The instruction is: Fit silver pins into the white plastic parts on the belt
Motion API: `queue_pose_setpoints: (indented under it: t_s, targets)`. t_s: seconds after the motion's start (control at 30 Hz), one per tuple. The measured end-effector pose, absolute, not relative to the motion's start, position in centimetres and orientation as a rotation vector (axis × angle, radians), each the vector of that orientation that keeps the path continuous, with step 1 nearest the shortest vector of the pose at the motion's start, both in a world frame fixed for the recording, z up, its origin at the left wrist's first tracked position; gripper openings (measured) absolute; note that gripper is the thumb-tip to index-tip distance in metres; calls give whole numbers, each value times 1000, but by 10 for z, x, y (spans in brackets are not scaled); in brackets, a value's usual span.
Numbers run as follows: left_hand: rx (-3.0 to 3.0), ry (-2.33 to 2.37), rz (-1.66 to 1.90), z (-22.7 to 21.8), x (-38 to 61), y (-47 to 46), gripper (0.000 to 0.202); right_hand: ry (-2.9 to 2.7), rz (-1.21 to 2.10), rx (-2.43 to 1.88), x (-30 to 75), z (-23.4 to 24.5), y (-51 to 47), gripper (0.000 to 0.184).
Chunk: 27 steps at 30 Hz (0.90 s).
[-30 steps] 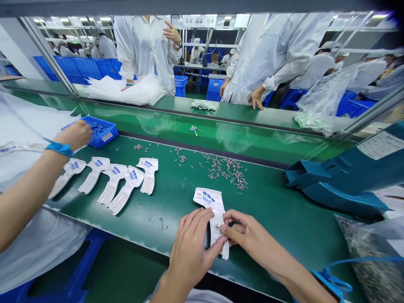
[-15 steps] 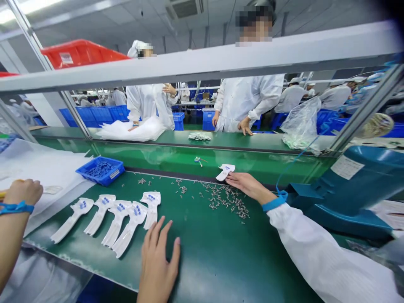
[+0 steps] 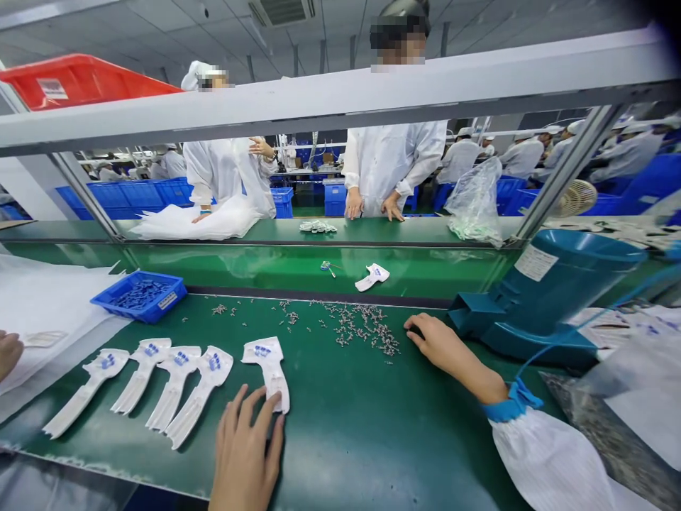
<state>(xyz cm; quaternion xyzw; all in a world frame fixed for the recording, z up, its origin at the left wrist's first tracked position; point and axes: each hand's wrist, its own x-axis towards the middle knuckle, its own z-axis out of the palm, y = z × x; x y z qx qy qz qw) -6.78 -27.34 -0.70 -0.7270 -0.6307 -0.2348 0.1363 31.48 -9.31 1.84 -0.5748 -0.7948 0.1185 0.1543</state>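
Green table spans the foreground; beyond it runs a lower green strip. Two people in white coats, one at left and one at right, stand at the far side. Teal machine on the right side of the table, white sheets at far left. Blue tray, holding small blue pieces, sits near the back edge, partly against the sheets. Left hand: fingers loosely spread, thumb apart, fingertips at the narrow end of a white handle shell, which lies flat on the table, wide end away from the wearer. Right hand: fingers bent, just right of the screw pile; cannot tell whether anything is pinched. Four similar shells lie in a slanting row left of the left hand; one more shell rests on the green strip, beside a small wired part. Smallest items: metal screws, scattered along the table's back, densest near the right hand.
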Motion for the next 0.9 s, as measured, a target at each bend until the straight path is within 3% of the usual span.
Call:
queue_pose_setpoints:
  t_s: [0.23, 0.53, 0.67, 0.9]
  targets:
    - [-2235, -1889, -908, -8, 17, -297, 28, -2241, 377, -1679, 309, 32, -105, 25]
    - [-2400, -1856, -1269, 6, 65, -298, 30, -1971, 1320, -1326, 258, 76, -205, 19]
    - [-2463, -1874, -1433, 23, 69, -295, 14, -1837, 1540, -1281, 238, 74, -232, 23]
    - [-2440, -1979, -1486, 33, 61, -292, 20, -1639, 1749, -1193, 229, 67, -230, 31]
